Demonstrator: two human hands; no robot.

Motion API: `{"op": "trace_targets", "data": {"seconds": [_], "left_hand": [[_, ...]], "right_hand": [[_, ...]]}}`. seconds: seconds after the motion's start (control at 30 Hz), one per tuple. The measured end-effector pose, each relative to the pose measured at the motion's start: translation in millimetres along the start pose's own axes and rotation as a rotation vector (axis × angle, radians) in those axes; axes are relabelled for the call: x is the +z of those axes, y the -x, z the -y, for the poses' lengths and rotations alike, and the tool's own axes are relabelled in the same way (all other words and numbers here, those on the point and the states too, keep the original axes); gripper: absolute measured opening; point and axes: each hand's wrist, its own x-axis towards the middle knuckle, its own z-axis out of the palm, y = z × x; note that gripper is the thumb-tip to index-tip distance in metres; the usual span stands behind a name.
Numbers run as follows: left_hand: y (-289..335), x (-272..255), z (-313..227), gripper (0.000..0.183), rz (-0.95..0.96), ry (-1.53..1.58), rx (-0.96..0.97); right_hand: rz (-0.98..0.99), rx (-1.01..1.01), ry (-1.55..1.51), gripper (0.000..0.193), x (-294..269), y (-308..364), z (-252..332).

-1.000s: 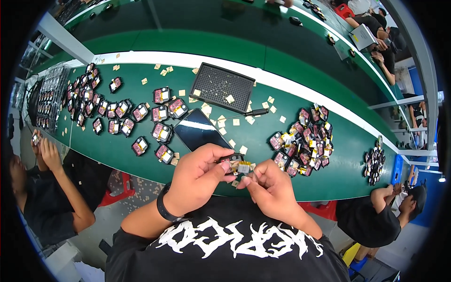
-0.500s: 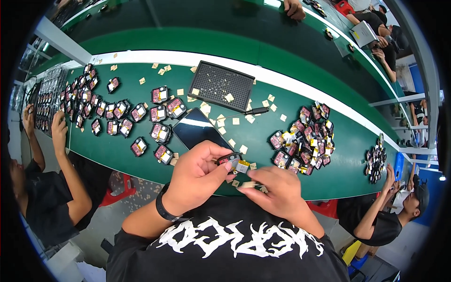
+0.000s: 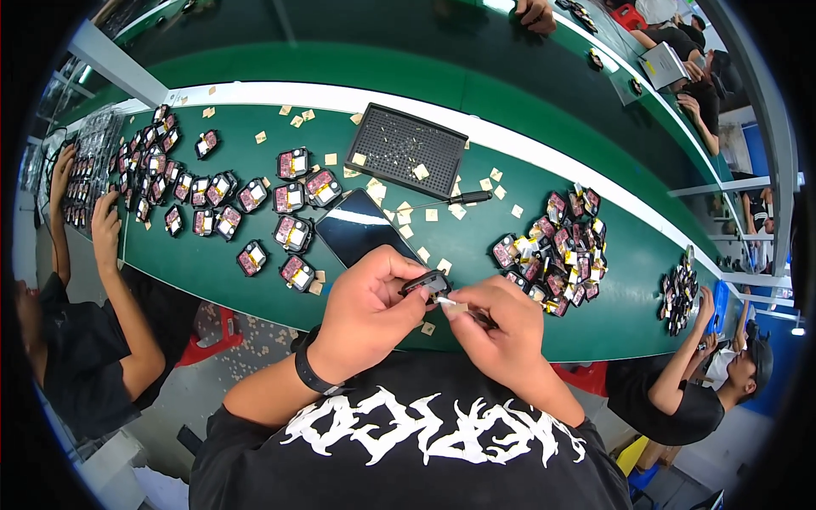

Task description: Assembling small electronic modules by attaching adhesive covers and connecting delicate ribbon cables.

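In front of my chest, my left hand is closed around a small black device housing, now tilted so that its dark rim faces up. My right hand meets it from the right, thumb and forefinger pinching a small pale piece against the housing's near edge. Fingers hide most of that piece, so its kind is unclear. Just beyond my left hand lies a dark glossy tablet-like panel. Farther right is a heap of similar open housings with red boards and silver, yellow-taped cells.
A black perforated tray stands at the back, with a black-handled screwdriver beside it. Pale paper squares lie scattered about. More housings spread over the green table to the left. Co-workers sit on both sides.
My left hand has tipped the housing, and the silver cell that showed beside it is no longer visible. My right hand has moved in to the housing's edge, its pinched pale piece with it.
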Motion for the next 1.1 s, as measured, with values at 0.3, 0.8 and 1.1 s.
{"op": "trace_targets", "data": {"seconds": [0.3, 0.8, 1.1], "left_hand": [[-2, 2, 4, 0.016, 0.008, -0.004, -0.014], [3, 6, 13, 0.015, 0.016, -0.020, -0.029], [3, 6, 15, 0.014, 0.009, -0.033, -0.032]], "right_hand": [[-0.019, 0.692, -0.578, 0.007, 1, 1, 8], [-0.074, 0.595, -0.567, 0.007, 5, 11, -1], [0.039, 0.434, -0.127, 0.011, -4, 11, 5]]}}
